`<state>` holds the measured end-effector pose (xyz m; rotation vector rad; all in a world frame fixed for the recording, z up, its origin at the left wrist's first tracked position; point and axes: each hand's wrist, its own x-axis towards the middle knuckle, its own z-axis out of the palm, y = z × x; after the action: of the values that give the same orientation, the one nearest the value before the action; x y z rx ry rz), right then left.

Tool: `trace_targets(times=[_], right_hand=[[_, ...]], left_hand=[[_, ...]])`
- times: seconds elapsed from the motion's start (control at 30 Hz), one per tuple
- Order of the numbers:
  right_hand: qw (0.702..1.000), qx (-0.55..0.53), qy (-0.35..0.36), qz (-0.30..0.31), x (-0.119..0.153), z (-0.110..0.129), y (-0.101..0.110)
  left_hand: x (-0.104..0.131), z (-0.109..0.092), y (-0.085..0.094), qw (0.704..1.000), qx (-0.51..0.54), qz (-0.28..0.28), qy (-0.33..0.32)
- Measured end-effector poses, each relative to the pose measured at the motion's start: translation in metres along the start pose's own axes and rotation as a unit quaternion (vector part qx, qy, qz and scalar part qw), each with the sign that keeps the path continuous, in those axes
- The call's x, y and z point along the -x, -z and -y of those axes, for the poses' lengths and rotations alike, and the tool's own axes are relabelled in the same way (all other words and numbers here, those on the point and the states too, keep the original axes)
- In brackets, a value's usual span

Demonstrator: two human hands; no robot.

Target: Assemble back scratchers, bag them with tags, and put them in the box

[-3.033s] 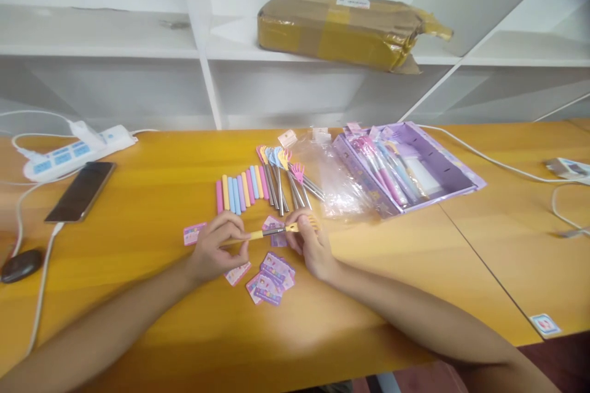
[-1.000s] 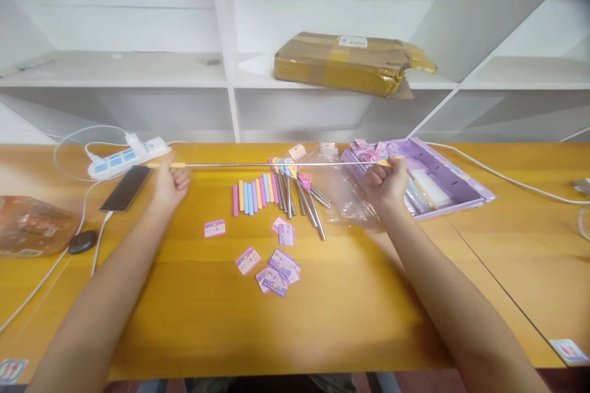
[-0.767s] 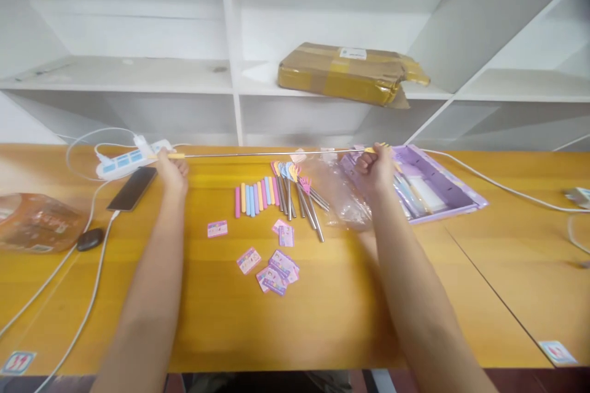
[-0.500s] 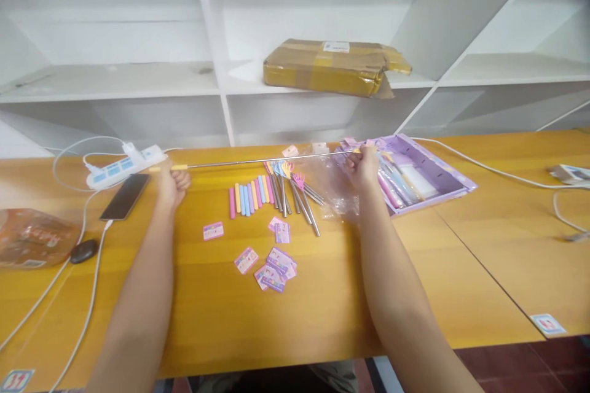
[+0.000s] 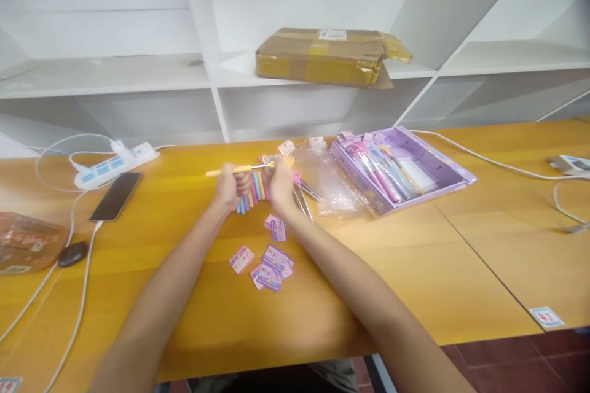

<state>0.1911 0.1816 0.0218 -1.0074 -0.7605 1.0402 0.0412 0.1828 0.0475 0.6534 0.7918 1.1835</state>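
My left hand is closed around the yellow handle of a telescopic stick. At the stick's other end, by its yellow head, my right hand is closed too, and only a short metal length shows between them. Under and behind my hands lie pastel handle tubes, partly hidden. Metal rods with a pink hand-shaped head lie just right of my right hand. Small printed cards are spread on the table nearer to me.
A purple box with wrapped sticks stands at the right, beside clear plastic bags. On the left are a power strip, a phone, cables, a black mouse and an orange bag. A taped carton rests on the shelf.
My hands have come together from far apart, and the long metal shaft between them has collapsed to a short length. The view has shifted slightly.
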Motion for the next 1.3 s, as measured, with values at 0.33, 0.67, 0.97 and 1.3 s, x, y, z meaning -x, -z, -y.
trace_targets(times=[0.33, 0.67, 0.97, 1.3], right_hand=[[0.992, -0.095, -0.071, 0.052, 0.025, -0.008, -0.017], [0.985, -0.109, -0.1, 0.087, 0.021, -0.014, -0.019], [0.991, -0.086, -0.09, 0.039, 0.012, -0.011, -0.016], [0.985, -0.05, 0.016, -0.166, -0.103, 0.072, 0.093]], left_hand=[[0.006, 0.006, 0.011, 0.998, -0.055, -0.01, -0.015], [-0.002, 0.013, 0.014, 0.994, -0.08, -0.04, -0.057], [-0.002, 0.017, 0.013, 0.993, -0.071, -0.045, -0.082], [0.006, -0.103, 0.094, 0.974, 0.036, -0.166, -0.151]])
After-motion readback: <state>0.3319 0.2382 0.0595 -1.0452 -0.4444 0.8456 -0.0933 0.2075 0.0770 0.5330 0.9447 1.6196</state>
